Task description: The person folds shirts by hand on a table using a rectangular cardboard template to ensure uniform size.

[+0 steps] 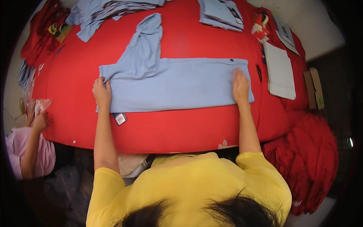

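**Blue shirt point(189, 86) flat on red cloth point(177, 132)**
Left hand point(102, 94) at its left end, right hand point(241, 89) (blurred) at its right end: wide apart, can't tell if either is gripping. Sleeve point(145, 47) points away. Tag point(120, 118) pokes out at near edge. White sheets point(280, 72) to the right, folded shirts point(219, 14) beyond.

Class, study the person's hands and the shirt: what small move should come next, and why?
Probably the left hand should bring the sleeve down, because it sticks out beyond the far edge of the light-blue shirt, whose body lies largely flat.
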Demonstrator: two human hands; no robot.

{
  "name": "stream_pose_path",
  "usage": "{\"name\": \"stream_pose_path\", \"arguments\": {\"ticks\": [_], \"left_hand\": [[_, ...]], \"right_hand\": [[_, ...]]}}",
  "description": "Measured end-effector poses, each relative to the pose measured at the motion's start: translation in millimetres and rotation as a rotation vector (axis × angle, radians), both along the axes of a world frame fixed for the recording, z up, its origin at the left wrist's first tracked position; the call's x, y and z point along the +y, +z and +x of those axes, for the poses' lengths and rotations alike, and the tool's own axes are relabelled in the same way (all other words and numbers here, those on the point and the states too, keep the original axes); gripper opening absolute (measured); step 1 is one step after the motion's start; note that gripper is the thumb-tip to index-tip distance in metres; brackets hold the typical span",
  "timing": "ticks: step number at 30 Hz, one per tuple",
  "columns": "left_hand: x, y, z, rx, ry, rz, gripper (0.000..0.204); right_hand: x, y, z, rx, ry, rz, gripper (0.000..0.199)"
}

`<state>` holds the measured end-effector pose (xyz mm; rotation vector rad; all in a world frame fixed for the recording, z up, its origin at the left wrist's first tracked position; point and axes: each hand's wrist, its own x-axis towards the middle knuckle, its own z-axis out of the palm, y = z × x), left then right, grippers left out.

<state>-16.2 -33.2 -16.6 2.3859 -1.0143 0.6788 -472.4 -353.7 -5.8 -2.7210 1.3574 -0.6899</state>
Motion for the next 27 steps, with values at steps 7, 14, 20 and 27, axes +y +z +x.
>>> {"name": "stream_pose_path", "arguments": {"ticks": [7, 14, 20, 27], "left_hand": [[-9, 16, 3, 0.39, 0.131, -0.128, 0.025], [-17, 10, 1, 0.353, 0.047, -0.13, 0.02], [-4, 14, 3, 0.324, -0.097, -0.087, 0.032], [6, 9, 14, 0.432, -0.153, -0.131, 0.029]], "right_hand": [[-40, 39, 99, 0.124, -0.019, 0.065, 0.04], [-41, 35, 391, 0.003, 0.813, -0.246, 0.047], [-61, 104, 442, 0.798, 0.506, -0.191, 0.04], [22, 175, 213, 0.038, 0.854, -0.239, 0.028]]}}
